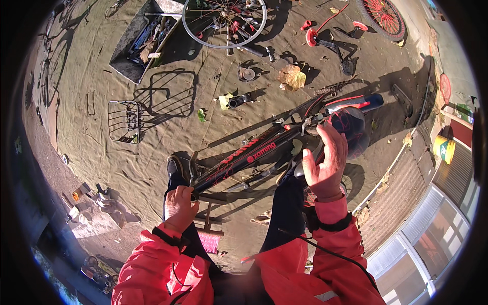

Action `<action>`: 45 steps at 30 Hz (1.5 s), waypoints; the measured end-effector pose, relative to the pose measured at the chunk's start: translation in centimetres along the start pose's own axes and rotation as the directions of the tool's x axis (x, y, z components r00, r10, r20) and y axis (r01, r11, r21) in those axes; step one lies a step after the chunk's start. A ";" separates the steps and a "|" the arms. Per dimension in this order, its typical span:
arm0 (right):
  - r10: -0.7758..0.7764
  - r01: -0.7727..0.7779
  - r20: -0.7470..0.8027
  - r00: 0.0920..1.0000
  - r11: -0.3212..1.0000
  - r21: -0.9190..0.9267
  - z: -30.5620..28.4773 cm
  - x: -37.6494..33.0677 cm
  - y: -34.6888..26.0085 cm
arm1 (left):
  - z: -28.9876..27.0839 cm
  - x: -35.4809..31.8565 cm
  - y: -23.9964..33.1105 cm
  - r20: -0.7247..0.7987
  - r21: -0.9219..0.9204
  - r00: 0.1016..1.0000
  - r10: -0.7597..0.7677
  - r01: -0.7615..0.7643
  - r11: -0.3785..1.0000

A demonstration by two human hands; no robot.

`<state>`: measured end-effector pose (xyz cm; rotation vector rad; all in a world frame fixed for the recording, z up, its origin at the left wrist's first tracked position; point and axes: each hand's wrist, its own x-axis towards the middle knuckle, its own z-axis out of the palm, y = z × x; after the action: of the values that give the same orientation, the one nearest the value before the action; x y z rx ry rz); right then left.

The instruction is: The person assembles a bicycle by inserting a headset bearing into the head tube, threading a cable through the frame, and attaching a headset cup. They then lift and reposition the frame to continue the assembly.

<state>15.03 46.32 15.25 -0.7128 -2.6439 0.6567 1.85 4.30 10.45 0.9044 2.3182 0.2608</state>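
A black bicycle frame (234, 165) with red markings lies slantwise in front of me, between my legs. At its lower left end, my left hand (180, 208) is closed around the open tube end. My right hand (329, 163) is raised at the other end, beside the dark saddle (351, 132). Its fingers are stretched up and the thumb stands apart, with nothing visible in it. Past that hand, a rear mudguard (373, 102) with a dark tip sticks out to the right. A red-spoked wheel (311, 197) is partly hidden under my right forearm.
Bike parts lie on the cloth-covered ground: a wire basket (124, 122), a bare wheel rim (262, 30), pedals with cranks (333, 47) and a red-spoked wheel (384, 18). A metal tool tray (133, 71) stands at the far left. A yellow bucket (444, 148) is at the right.
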 end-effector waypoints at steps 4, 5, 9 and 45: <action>0.127 -0.126 -0.092 0.988 0.992 0.016 -1.4 0.0 3.6 | 0.1 0.1 -0.5 0.033 0.010 0.999 0.010 -0.010 1.000; 0.201 -0.207 -0.115 0.973 0.977 -0.045 -1.9 -0.1 5.0 | 0.1 0.0 -0.5 0.072 -0.004 0.997 -0.016 0.017 1.000; 0.502 -0.509 -0.160 0.850 0.861 -0.006 -3.8 0.0 11.7 | 0.4 -0.3 -0.1 0.136 0.006 0.990 -0.038 0.037 0.999; 0.592 -0.645 0.375 0.713 0.344 0.683 -4.8 9.0 6.4 | 0.1 -3.5 -1.8 0.073 -0.100 0.976 -0.204 0.211 0.972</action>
<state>12.15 57.76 17.70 -1.3913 -1.6619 1.9124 2.87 0.62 11.33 0.6032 2.2948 0.2613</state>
